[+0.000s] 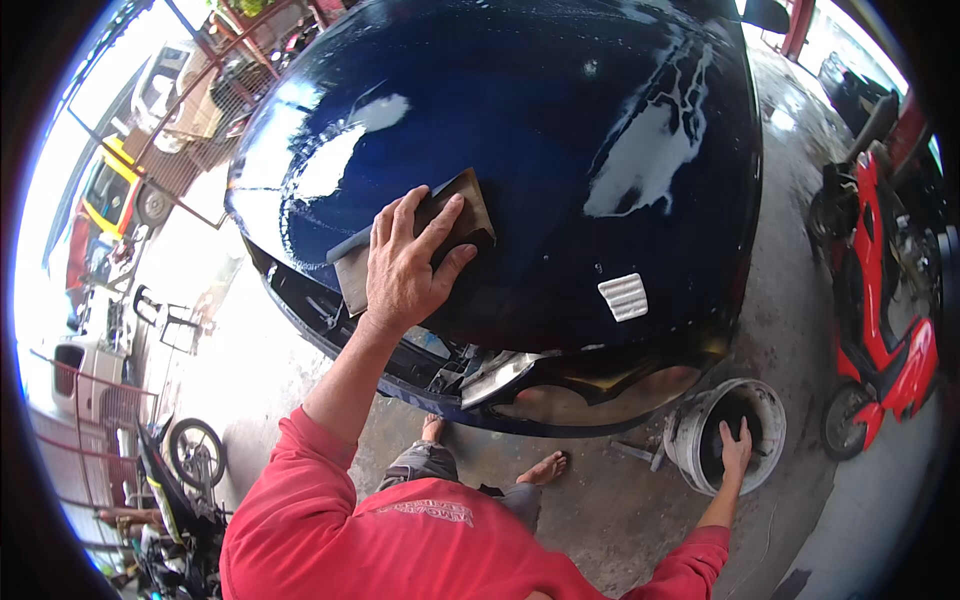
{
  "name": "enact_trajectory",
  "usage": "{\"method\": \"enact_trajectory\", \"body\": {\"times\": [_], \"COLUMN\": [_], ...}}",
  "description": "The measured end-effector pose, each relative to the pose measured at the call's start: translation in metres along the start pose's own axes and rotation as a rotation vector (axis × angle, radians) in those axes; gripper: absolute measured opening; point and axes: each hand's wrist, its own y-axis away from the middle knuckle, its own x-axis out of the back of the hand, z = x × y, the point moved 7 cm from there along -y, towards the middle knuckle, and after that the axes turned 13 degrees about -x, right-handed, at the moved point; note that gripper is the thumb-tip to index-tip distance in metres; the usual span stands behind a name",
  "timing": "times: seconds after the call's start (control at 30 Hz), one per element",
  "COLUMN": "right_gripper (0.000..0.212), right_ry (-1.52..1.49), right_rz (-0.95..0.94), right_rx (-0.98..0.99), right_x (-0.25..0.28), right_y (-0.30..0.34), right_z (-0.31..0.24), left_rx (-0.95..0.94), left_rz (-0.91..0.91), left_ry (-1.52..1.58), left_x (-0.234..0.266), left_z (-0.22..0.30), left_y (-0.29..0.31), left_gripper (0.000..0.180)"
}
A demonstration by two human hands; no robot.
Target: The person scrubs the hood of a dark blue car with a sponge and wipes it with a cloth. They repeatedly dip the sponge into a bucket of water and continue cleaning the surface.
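Note:
My left hand (408, 265) lies over a brown sheet of sandpaper (468, 205) on the dark blue car hood (520, 130). The sheet's edges stick out on both sides of the hand, and one corner stands up off the hood. Down to the right, my right hand (737, 452) reaches inside a grey-white bucket (687, 455), fingers apart and nothing visible in them. The bucket's inside is dark, so its contents cannot be made out. A white ribbed block (625, 297) rests near the hood's front edge.
Wet streaks and reflections mark the hood. A hammer-like tool (640, 453) lies on the concrete floor beside the bucket. A red motorcycle (880, 300) stands at the right; another motorcycle (180, 480) is at the lower left. Behind a mesh fence is a yellow vehicle (110, 190).

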Motion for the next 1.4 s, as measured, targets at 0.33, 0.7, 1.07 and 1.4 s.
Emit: {"method": "enact_trajectory", "body": {"times": [0.33, 0.7, 1.07, 1.4], "right_gripper": [0.084, 0.076, 0.034, 0.055], "right_ry": [0.083, 0.405, -0.825, -0.560], "right_rz": [-0.335, -0.769, -0.445, -0.333], "right_rx": [-0.227, -0.313, -0.185, 0.993], "right_x": [-0.138, -0.168, 0.021, 0.282], "right_y": [-0.117, -0.130, 0.002, 0.261], "right_z": [0.062, 0.143, 0.037, -0.415], "left_rx": [-0.158, -0.225, -0.356, -0.264], "left_rz": [-0.058, -0.176, -0.039, 0.026], "left_ry": [0.062, 0.186, 0.159, 0.183], "left_x": [-0.003, -0.007, -0.004, -0.117], "left_z": [-0.003, 0.041, 0.048, 0.075], "left_y": [-0.007, -0.069, -0.008, -0.200], "left_gripper": [0.071, 0.074, 0.066, 0.059]}}
